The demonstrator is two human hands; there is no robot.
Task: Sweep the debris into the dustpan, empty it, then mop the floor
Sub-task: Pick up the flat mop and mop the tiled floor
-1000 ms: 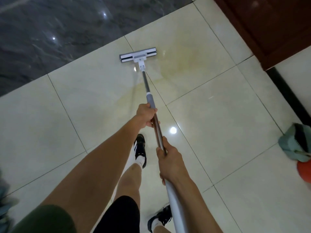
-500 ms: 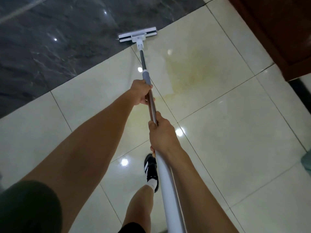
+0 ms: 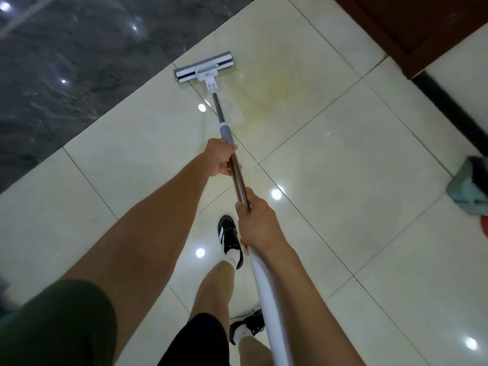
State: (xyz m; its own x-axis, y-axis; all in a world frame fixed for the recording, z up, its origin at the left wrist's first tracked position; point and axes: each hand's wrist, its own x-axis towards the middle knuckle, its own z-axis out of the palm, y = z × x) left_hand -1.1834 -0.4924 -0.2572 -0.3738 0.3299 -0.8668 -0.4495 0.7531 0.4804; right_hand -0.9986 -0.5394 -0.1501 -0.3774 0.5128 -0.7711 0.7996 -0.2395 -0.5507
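Note:
A flat mop with a white and grey head (image 3: pixel 203 67) rests on the cream floor tiles (image 3: pixel 343 159), just short of the dark marble strip. Its long pole (image 3: pixel 239 180) runs back toward me, metal in the middle and white near my body. My left hand (image 3: pixel 220 157) grips the pole just below the grey collar. My right hand (image 3: pixel 257 223) grips it lower down, where the white part begins. A yellowish wet stain (image 3: pixel 274 96) spreads on the tile to the right of the mop head.
Dark marble flooring (image 3: pixel 79 62) fills the upper left. A brown wooden door frame (image 3: pixel 412 30) stands at the upper right, with a black skirting strip (image 3: pixel 449 107) below it. A teal dustpan (image 3: pixel 470 186) and something red (image 3: pixel 484 228) lie at the right edge. My feet (image 3: pixel 229 239) are below the pole.
The mop head has been pulled back from the dark marble edge onto the cream tile, toward me. Both hands stayed on the pole.

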